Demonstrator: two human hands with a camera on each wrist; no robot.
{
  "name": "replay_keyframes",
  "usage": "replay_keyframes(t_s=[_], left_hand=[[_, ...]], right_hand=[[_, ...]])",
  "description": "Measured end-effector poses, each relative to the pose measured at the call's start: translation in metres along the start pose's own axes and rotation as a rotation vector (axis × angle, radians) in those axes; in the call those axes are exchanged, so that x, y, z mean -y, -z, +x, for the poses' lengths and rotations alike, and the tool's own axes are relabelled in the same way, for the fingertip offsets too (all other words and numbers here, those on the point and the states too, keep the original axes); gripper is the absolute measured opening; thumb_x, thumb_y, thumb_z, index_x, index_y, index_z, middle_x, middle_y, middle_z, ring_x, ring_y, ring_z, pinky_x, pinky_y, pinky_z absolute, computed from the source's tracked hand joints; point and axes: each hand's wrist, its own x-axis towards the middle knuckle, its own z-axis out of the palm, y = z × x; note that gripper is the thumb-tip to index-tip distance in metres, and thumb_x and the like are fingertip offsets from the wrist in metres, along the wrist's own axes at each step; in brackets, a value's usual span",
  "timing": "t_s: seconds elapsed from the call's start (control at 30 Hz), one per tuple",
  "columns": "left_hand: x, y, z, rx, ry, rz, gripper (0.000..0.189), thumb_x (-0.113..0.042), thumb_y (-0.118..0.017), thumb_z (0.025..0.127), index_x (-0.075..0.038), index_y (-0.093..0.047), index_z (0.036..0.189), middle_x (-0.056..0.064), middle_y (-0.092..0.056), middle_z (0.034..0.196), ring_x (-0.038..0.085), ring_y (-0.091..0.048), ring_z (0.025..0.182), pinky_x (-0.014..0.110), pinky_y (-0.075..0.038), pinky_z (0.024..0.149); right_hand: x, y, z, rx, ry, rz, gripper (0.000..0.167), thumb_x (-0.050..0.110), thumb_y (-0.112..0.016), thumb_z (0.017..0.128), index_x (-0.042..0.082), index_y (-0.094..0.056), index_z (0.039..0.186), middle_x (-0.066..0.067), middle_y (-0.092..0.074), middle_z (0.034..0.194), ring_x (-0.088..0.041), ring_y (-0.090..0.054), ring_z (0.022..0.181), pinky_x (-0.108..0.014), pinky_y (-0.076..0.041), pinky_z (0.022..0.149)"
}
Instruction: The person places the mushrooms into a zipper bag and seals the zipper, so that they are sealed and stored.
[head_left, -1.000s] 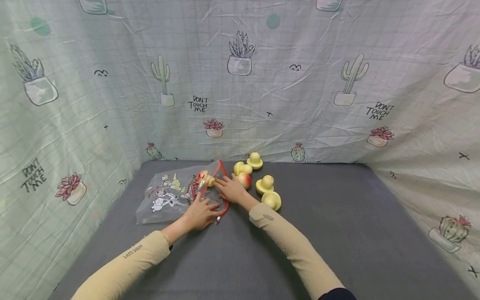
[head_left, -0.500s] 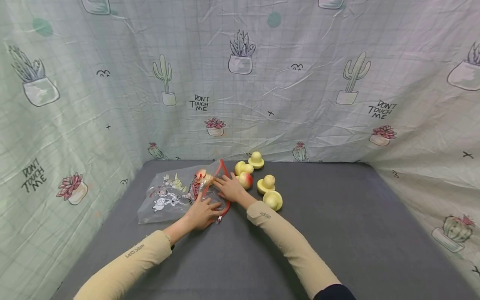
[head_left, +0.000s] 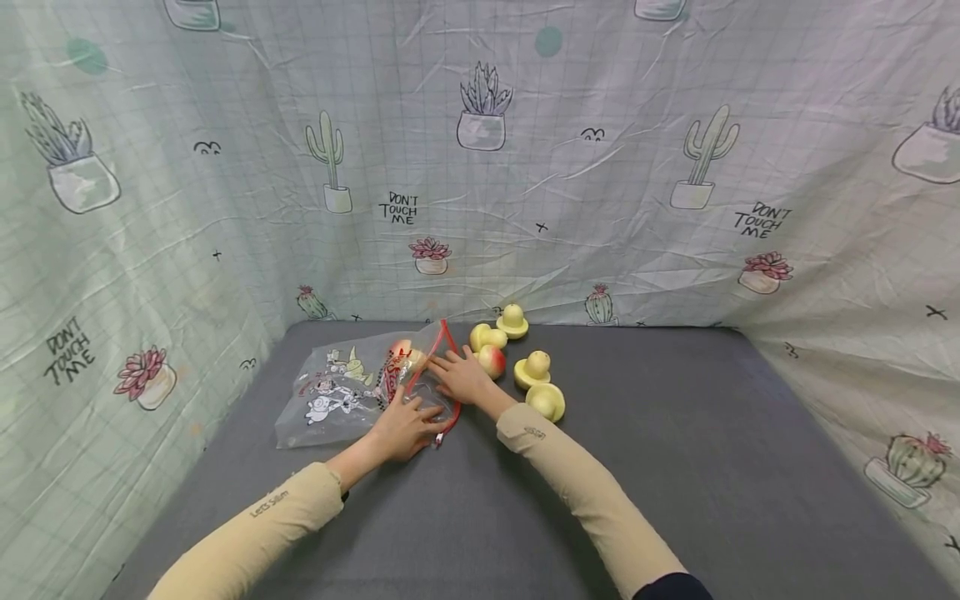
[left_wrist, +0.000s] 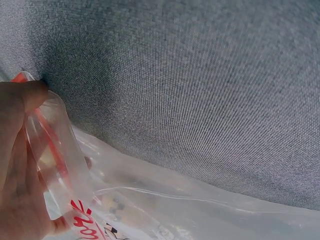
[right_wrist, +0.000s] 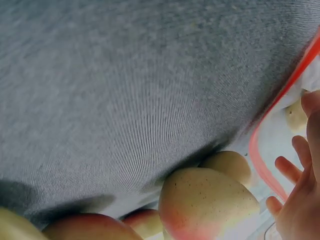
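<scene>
A clear plastic zip bag (head_left: 330, 408) with red print and a red zip edge lies flat at the back left of the table. Its mouth faces right. My left hand (head_left: 405, 427) grips the near side of the mouth; in the left wrist view the thumb (left_wrist: 36, 94) hooks over the edge by the red strip. Inside, just past the opening, lies a yellow and red fruit (head_left: 403, 348). Reaching into the mouth, my right hand (head_left: 461, 379) has its fingers extended toward that fruit. In the right wrist view those fingers (right_wrist: 287, 169) are spread, beside a yellow fruit (right_wrist: 296, 116) in the bag.
Right of the bag sit several yellow fruits, among them a red-blushed one (head_left: 491, 361) close to my right wrist and a hat-shaped one (head_left: 512, 321) at the back. Another yellow fruit (head_left: 545, 402) lies beside my right sleeve. A patterned cloth (head_left: 555, 250) hangs behind the dark table (head_left: 660, 467).
The fruit in the bag has shifted slightly left, deeper past the opening, with my right fingers following a little. My left hand keeps its place on the bag's mouth.
</scene>
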Motion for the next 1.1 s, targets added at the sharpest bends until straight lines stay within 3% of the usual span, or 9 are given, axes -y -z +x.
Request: replay_keyframes(t_s=[0.3,0.33,0.53,0.57,1.1], left_hand=[[-0.001,-0.004,0.001,-0.032,-0.008,0.007,0.042,-0.042,-0.056,0.082,-0.038,-0.051,0.123,-0.009,-0.055,0.124,0.021,-0.052,0.104,0.055,-0.036,0.091],[0.001,-0.021,0.004,-0.069,-0.012,0.010,0.042,-0.046,-0.051,0.085,-0.041,-0.047,0.126,-0.011,-0.052,0.127,0.022,-0.051,0.107,0.057,-0.033,0.094],[0.002,-0.021,0.004,-0.074,-0.010,0.008,0.043,-0.045,-0.051,0.085,-0.041,-0.045,0.127,-0.010,-0.053,0.127,0.021,-0.051,0.106,0.058,-0.032,0.094],[0.000,-0.004,0.002,-0.040,-0.006,0.003,0.044,-0.042,-0.056,0.082,-0.039,-0.049,0.125,-0.008,-0.056,0.123,0.021,-0.052,0.103,0.056,-0.035,0.091],[-0.001,0.000,0.001,-0.034,-0.005,-0.027,0.046,-0.041,-0.056,0.082,-0.037,-0.047,0.127,-0.007,-0.055,0.125,0.022,-0.052,0.103,0.057,-0.035,0.091]], right_hand=[[-0.010,0.003,-0.015,-0.045,0.015,0.033,0.054,0.040,-0.051,0.087,0.022,-0.036,0.136,0.005,-0.041,0.139,-0.017,-0.041,0.123,-0.047,-0.034,0.099],[-0.011,0.004,-0.018,-0.055,0.011,0.034,0.053,0.040,-0.051,0.087,0.021,-0.038,0.135,0.004,-0.043,0.137,-0.018,-0.042,0.122,-0.047,-0.035,0.098],[-0.017,0.017,-0.036,-0.109,-0.018,0.069,0.049,0.036,-0.054,0.086,0.019,-0.044,0.131,0.002,-0.048,0.133,-0.020,-0.045,0.120,-0.048,-0.037,0.095],[-0.019,0.019,-0.039,-0.118,-0.018,0.083,0.049,0.036,-0.055,0.086,0.018,-0.045,0.131,0.001,-0.048,0.133,-0.020,-0.045,0.119,-0.048,-0.037,0.095],[-0.032,0.038,-0.102,-0.336,0.052,0.169,0.045,0.028,-0.056,0.086,0.018,-0.046,0.129,0.000,-0.052,0.127,-0.016,-0.048,0.115,-0.043,-0.037,0.088]])
